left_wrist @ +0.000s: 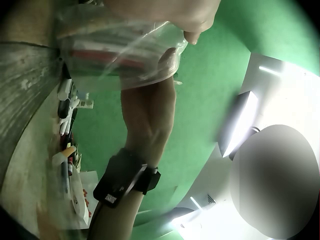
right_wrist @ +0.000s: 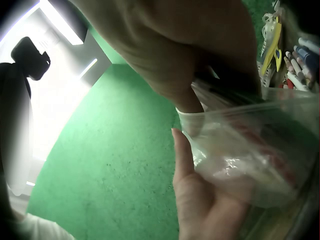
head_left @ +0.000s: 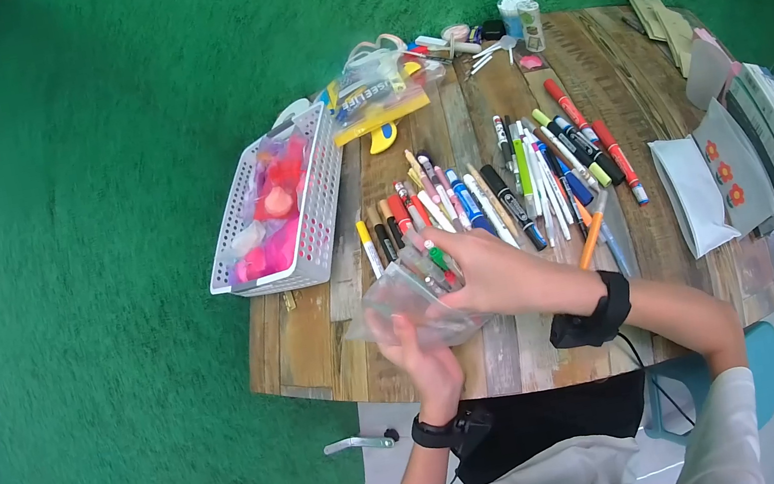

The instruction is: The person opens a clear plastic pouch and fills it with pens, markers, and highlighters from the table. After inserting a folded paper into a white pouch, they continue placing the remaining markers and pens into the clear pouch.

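The clear plastic bag (head_left: 414, 304) is thin and glossy, creased with bright highlights. The brown plank tabletop (head_left: 635, 111) looks like weathered wood, streaked and matt. The white perforated basket (head_left: 319, 243) is smooth plastic. The green floor covering (head_left: 111, 286) has a rough, matt, fibrous surface. The black-capped markers (head_left: 508, 202) look like smooth plastic.

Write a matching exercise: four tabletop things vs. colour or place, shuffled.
1. basket
2. clear plastic bag
3. marker nearest the right wristband
4. flower-print sheet

a. orange
b. by the table's right edge, next to a white pouch
c. between left hand and right hand
d. white, perforated, with pink and red items inside

Pairs: 1-d, 2-c, 3-a, 4-b
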The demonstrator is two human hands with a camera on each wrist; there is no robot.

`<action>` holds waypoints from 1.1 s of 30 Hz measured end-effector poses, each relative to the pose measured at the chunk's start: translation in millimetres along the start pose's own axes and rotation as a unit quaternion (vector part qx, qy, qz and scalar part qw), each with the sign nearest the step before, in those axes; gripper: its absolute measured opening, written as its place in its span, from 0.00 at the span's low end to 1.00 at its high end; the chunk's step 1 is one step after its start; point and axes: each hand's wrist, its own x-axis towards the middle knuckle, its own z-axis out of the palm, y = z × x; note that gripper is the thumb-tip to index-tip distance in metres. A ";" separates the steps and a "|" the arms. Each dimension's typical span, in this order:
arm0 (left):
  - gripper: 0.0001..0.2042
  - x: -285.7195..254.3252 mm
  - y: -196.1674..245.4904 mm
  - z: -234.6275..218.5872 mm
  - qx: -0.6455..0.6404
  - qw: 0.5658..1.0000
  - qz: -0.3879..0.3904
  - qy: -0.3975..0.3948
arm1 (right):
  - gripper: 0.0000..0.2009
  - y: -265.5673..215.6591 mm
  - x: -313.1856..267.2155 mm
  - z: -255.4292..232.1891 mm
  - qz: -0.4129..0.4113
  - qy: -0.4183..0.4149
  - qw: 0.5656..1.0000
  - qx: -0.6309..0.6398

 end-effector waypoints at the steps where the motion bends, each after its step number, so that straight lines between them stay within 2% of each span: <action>1: 0.27 -0.5 0.3 -2.8 -0.001 1.000 0.001 0.001 | 0.34 1.2 -1.5 4.9 -0.004 0.007 1.000 0.009; 3: 0.27 0.4 0.7 -8.1 -0.002 1.000 0.003 0.005 | 0.36 1.3 -3.5 13.6 -0.010 0.012 1.000 0.019; 5: 0.28 0.1 0.1 -14.3 -0.002 1.000 0.014 -0.022 | 0.35 -0.4 -5.0 20.8 -0.159 0.108 0.981 0.007; 6: 0.28 -0.5 -0.2 -16.6 -0.001 1.000 0.015 -0.019 | 0.36 -2.4 -5.8 21.5 -0.169 0.106 0.980 0.008; 14: 0.31 -0.8 -9.1 -35.9 -0.068 0.998 -0.011 -0.001 | 0.26 -8.9 -5.9 36.5 -0.180 0.091 0.979 -0.009; 19: 0.30 0.3 -9.9 -36.8 -0.061 0.998 0.002 -0.012 | 0.22 -13.5 -5.7 40.8 -0.176 0.064 0.982 -0.017; 25: 0.28 2.8 11.3 -22.3 -0.049 0.998 0.032 -0.010 | 0.20 -11.3 -5.0 44.8 -0.197 0.101 0.975 -0.018; 27: 0.27 4.1 17.3 -21.0 -0.044 0.998 0.036 -0.009 | 0.20 -9.6 -6.4 44.4 -0.170 0.116 0.979 -0.013; 31: 0.24 8.0 25.7 -23.0 -0.072 0.997 0.005 -0.014 | 0.20 -14.9 -6.6 38.6 -0.150 0.102 0.983 0.001; 33: 0.24 8.5 27.3 -23.1 -0.087 0.996 -0.005 -0.022 | 0.18 -13.4 -6.0 40.5 -0.144 0.126 0.982 0.014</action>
